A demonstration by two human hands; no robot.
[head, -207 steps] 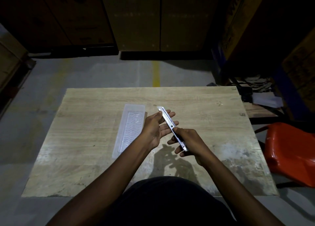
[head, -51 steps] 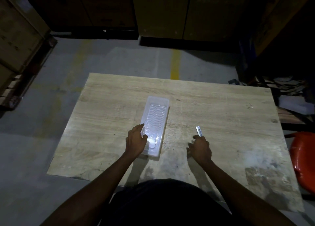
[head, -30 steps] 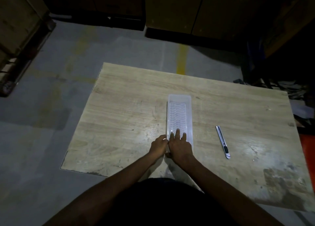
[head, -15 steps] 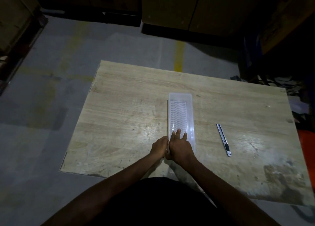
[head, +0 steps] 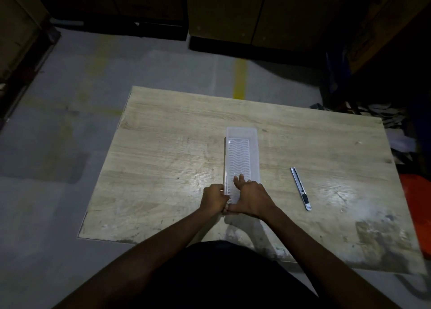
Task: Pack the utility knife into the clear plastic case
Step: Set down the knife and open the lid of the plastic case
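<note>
The clear plastic case [head: 241, 150], long and narrow with a wavy ribbed face, lies lengthwise on the wooden table [head: 163, 159]. My left hand [head: 213, 198] grips its near left edge. My right hand [head: 250, 195] lies over its near end, fingers on top and thumb at the near edge. The near end of the case is hidden under both hands. The utility knife [head: 300, 188], slim and silver with a dark slider, lies by itself on the table to the right of the case, a hand's width from my right hand.
An orange plastic chair [head: 417, 206] stands past the table's right edge. Cardboard boxes [head: 233, 10] stand behind the table, and scrap material [head: 377, 115] lies at the far right. Grey concrete floor [head: 58, 145] lies to the left.
Earlier both hands held the knife; it was then laid on the table at the right. The case was turned lengthwise in front of me and both hands closed on its near end.
</note>
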